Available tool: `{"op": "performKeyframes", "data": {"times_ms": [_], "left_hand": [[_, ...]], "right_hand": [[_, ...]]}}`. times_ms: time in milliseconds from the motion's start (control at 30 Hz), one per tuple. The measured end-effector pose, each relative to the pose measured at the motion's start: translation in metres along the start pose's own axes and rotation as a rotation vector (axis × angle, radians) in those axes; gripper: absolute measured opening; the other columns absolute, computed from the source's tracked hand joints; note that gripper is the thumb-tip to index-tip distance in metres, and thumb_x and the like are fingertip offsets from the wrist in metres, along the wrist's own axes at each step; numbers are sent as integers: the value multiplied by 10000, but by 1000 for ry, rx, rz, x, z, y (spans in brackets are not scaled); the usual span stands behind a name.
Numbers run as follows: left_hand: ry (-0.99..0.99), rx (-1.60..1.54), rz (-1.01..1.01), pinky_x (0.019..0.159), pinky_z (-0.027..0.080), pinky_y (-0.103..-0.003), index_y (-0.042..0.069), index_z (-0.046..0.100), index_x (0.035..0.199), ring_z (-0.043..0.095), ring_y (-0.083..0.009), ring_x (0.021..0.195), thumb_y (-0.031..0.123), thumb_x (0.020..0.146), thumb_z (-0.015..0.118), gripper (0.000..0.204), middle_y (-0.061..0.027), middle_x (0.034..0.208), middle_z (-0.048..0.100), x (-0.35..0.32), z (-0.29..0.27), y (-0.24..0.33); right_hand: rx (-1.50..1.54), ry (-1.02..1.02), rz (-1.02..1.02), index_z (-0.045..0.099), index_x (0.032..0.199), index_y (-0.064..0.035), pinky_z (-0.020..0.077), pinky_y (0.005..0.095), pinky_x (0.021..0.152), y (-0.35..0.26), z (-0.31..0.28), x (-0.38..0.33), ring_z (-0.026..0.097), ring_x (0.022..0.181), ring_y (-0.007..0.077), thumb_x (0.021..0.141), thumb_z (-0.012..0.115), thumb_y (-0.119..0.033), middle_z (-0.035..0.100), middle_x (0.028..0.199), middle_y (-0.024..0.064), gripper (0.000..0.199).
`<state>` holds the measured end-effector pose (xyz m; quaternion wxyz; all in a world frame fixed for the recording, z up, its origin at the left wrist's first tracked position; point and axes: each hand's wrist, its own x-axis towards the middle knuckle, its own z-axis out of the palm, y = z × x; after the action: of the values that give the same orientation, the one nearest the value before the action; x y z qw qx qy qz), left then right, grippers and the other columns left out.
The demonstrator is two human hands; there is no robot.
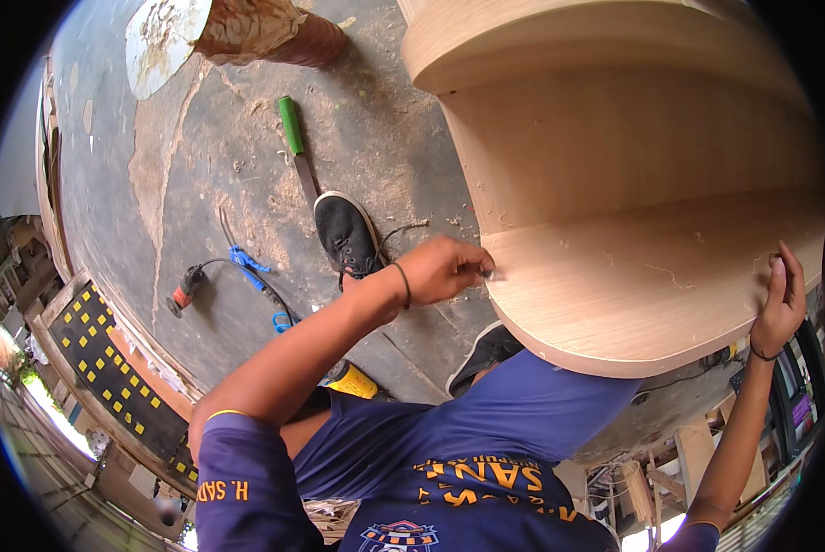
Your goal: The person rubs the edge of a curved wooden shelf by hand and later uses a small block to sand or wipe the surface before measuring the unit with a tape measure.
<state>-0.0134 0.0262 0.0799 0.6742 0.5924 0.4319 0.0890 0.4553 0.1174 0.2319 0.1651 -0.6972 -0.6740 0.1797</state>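
Observation:
A rounded light-wood furniture piece (596, 285) with a curved front edge fills the right side, its lower panel above my thigh. My left hand (445, 270) is closed at the left edge of that panel. Something small and greyish shows at its fingertips, too blurred to name. Over at the panel's right edge is my right hand (780, 308), fingers stretched out and touching the wood, holding nothing that I can see. Thin curled wood shavings (675, 276) lie on the panel.
On the dusty grey floor lie a green-handled long blade (291, 129), a blue air blow gun (247, 259) with its hose, a small red-and-black power tool (184, 293) and a yellow-and-black tool (353, 379). A wrapped cylinder (265, 35) stands at the top left. My black shoe (346, 230) is beside the blade.

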Motion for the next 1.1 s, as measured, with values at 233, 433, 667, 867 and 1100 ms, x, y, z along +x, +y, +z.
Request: {"op": "performKeyframes", "data": {"times_ms": [233, 433, 667, 867, 1100], "left_hand": [[139, 221, -37, 711, 505, -379, 64, 646, 992, 642, -321, 803, 97, 805, 615, 192, -150, 864, 664, 5, 17, -33], [30, -16, 16, 708, 502, -404, 85, 658, 995, 637, -333, 803, 76, 777, 604, 225, -154, 885, 664, -3, 8, -6], [87, 232, 13, 731, 502, -409, 68, 653, 999, 630, -347, 828, 56, 771, 602, 234, -154, 913, 662, 7, 12, -22], [36, 113, 62, 742, 495, -420, 51, 643, 984, 624, -356, 832, 58, 776, 594, 214, -161, 920, 655, -4, 2, -13], [214, 160, -79, 718, 488, -432, 45, 618, 982, 615, -370, 815, 47, 779, 579, 207, -176, 860, 640, 2, 21, -24]], "right_hand": [[41, 22, -3, 594, 1154, 36, 435, 263, 859, -9, 6, 2, 573, 941, 143, 943, 514, -112, 620, 1040, 87, 269], [15, 24, 5, 592, 1158, 35, 433, 267, 867, -8, 1, 0, 574, 953, 147, 944, 512, -115, 618, 1048, 92, 273], [29, 23, 13, 592, 1159, 35, 434, 270, 872, -10, 4, 3, 577, 962, 153, 946, 509, -119, 618, 1058, 97, 276], [-6, 4, 3, 583, 1176, 29, 433, 277, 890, -4, 1, -1, 579, 994, 163, 963, 477, -129, 611, 1080, 102, 286], [33, 29, 8, 587, 1170, 34, 430, 276, 889, -5, 3, 3, 577, 979, 160, 950, 498, -116, 615, 1081, 99, 280]]}}
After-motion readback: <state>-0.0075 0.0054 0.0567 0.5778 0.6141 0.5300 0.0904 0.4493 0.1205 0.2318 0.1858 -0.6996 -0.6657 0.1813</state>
